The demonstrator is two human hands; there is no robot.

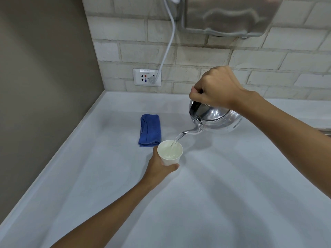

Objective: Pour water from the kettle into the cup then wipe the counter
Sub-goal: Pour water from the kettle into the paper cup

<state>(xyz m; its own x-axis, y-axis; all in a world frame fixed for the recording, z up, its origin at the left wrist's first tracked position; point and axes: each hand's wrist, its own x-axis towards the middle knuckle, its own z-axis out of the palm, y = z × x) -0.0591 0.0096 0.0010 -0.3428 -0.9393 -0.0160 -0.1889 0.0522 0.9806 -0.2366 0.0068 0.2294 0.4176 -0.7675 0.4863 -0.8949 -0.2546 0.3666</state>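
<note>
My right hand (215,88) grips the handle of a shiny steel kettle (216,119), tilted with its spout down to the left. A thin stream of water runs from the spout into a white paper cup (170,152). My left hand (158,167) is wrapped around the cup from below and the left, holding it just above the white counter (215,194). The cup holds some water. A folded blue cloth (150,130) lies flat on the counter just behind the cup.
A wall socket (146,77) with a white cable (169,42) plugged in sits on the brick wall behind. A steel box (229,15) hangs on the wall above the kettle. A grey side wall (44,86) bounds the counter on the left.
</note>
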